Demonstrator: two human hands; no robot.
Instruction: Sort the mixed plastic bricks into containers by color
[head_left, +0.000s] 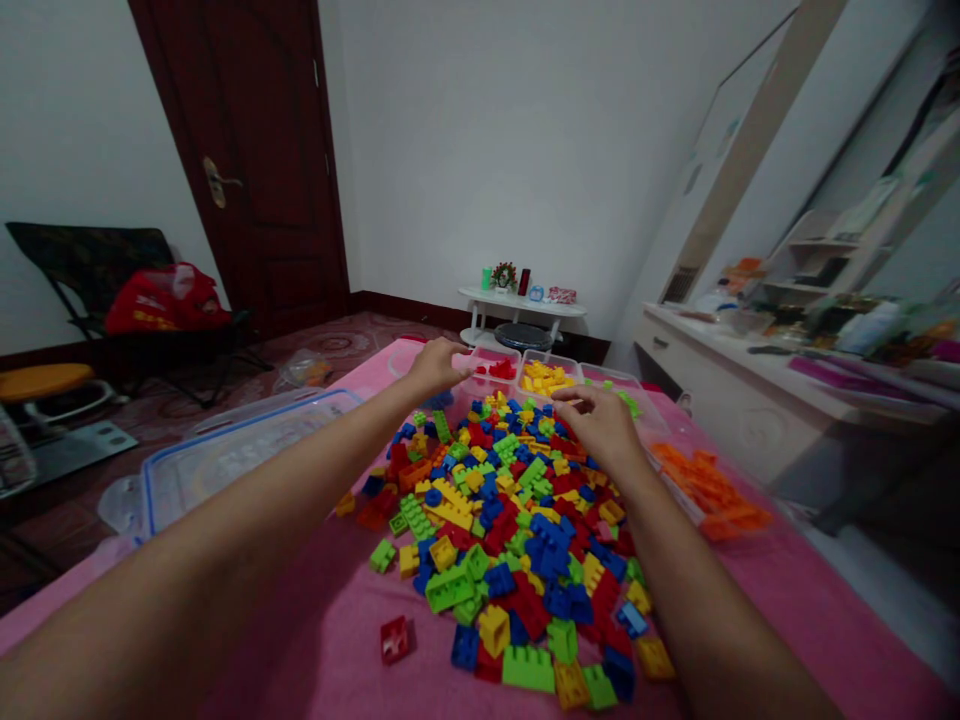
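Head-worn view, looking forward and down, close above pink cloth [341, 640]

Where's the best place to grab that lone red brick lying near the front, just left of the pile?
Probably by two opposite outer walls, pinched from above. The red brick lies apart on the pink cloth, its hollow face showing, so fingers should fit around it. Coming in from its left would avoid the pile.

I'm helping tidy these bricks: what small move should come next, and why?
Perhaps the right hand, if free, should bring a yellow brick from the near edge of the mixed pile to the tray of yellow bricks: the hand looks close to it, and only yellow shows there.
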